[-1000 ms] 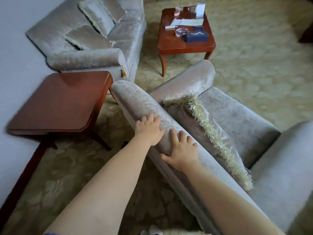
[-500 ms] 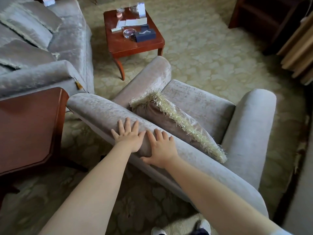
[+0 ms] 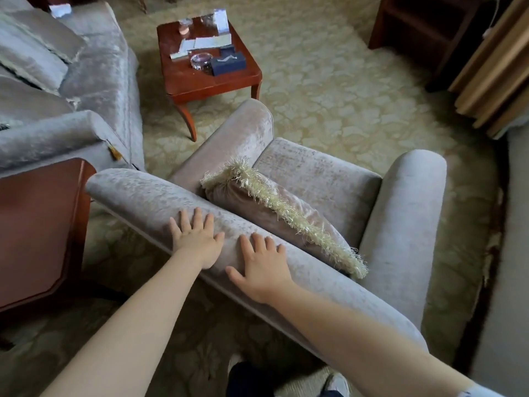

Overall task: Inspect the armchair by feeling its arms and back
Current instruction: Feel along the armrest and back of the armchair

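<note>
Both hands have been slid slightly apart along the armchair (image 3: 309, 179) back since earlier. Left hand (image 3: 197, 242) and right hand (image 3: 262, 266) are laid flat, fingers spread, holding nothing. A cushion (image 3: 274, 213) is propped against the back.

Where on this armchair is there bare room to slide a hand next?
Free: the backrest top left of the left hand, both armrests, and the seat beyond the fringed cushion. Crowded: where that cushion leans against the back, beside the right hand.
</note>
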The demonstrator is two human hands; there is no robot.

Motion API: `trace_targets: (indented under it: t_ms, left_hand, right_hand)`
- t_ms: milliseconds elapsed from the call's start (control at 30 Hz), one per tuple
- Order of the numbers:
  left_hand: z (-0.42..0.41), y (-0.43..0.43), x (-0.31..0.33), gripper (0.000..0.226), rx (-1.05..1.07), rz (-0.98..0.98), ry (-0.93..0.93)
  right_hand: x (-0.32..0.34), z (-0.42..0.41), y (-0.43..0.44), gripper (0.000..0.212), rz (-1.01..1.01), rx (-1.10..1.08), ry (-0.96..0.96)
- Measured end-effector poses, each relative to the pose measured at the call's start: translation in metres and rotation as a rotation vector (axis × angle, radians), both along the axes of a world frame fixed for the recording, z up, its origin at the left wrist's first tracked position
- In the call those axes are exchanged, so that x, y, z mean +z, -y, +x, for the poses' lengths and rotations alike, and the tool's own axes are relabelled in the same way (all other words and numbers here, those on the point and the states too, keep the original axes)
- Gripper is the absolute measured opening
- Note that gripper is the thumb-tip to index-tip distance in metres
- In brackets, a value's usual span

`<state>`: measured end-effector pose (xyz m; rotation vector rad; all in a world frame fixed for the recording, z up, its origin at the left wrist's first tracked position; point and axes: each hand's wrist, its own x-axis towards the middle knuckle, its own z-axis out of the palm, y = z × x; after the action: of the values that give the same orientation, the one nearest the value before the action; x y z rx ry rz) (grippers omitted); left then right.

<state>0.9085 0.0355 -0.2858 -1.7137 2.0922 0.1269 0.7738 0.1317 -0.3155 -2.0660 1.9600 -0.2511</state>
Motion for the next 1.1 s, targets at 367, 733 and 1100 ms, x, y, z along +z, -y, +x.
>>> trace_targets:
  t_ms: [367, 733, 1100]
  left_hand:
    - [0.022, 0.028, -0.024, 0.050, -0.412, -0.200, -0.278]
    - [0.016, 0.008, -0.023, 0.058, -0.144, -0.292, -0.234]
    - [-0.076, -0.101, -0.025, 0.092, 0.989, -0.250, -0.636]
  right_hand:
    - [0.006, 0.003, -0.002, 0.066, 0.008, -0.072, 0.069]
    - [0.016, -0.011, -0.027, 0.088, -0.081, 0.439, -0.116]
    - [0.036, -0.091, -0.078, 0.034, 0.059, 1.374, -0.361]
